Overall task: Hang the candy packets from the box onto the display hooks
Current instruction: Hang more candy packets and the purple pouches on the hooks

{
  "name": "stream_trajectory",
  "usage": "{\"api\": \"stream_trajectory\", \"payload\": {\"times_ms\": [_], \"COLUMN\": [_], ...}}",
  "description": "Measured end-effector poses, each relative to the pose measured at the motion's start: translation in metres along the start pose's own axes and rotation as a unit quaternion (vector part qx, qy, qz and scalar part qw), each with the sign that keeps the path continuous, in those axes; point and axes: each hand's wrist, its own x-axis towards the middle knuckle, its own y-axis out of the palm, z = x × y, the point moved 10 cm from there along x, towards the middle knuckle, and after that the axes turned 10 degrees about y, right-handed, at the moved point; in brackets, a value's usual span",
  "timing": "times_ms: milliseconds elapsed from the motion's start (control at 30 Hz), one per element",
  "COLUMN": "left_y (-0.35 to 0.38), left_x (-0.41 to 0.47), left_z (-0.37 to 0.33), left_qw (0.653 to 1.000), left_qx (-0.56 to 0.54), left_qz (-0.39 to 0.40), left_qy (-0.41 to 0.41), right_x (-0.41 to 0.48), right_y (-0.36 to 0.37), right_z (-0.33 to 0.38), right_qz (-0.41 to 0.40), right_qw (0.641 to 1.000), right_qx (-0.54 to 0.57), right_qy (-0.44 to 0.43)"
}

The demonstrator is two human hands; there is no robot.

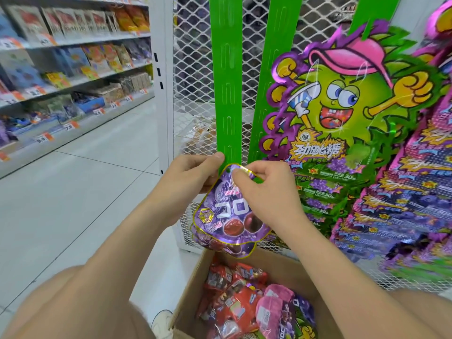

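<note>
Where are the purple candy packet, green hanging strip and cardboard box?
purple candy packet (227, 216): head view, its printed front.
green hanging strip (226, 94): head view, mid-length, leftmost strip.
cardboard box (194, 289): head view, its left wall.

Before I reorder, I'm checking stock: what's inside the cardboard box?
The cardboard box holds red packets, pink packets and a purple packet. Whatever lies beneath them is buried, and the right forearm hides the box's right side.

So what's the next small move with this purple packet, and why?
Probably nudge the purple packet up and thread its hang hole over the lowest tab of the green strip. The left hand and right hand hold its top edge right at the strip's bottom end, and it does not look hooked yet.
</note>
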Motion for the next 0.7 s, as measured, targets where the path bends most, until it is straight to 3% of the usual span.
{"api": "stream_trajectory", "payload": {"times_ms": [267, 700], "left_y": [0.018, 0.023], "left_x": [-0.010, -0.011], "left_z": [-0.004, 0.000], "left_qw": [0.996, 0.996], "left_qx": [0.038, 0.041], "left_qz": [0.078, 0.079], "left_qy": [-0.004, -0.001], "right_x": [-0.003, -0.009], "right_y": [-0.009, -0.012], "right_z": [-0.006, -0.011], "right_qz": [-0.020, -0.042], "right_qw": [1.000, 0.998], "right_qx": [0.019, -0.002], "right_qy": [0.010, 0.040]}}
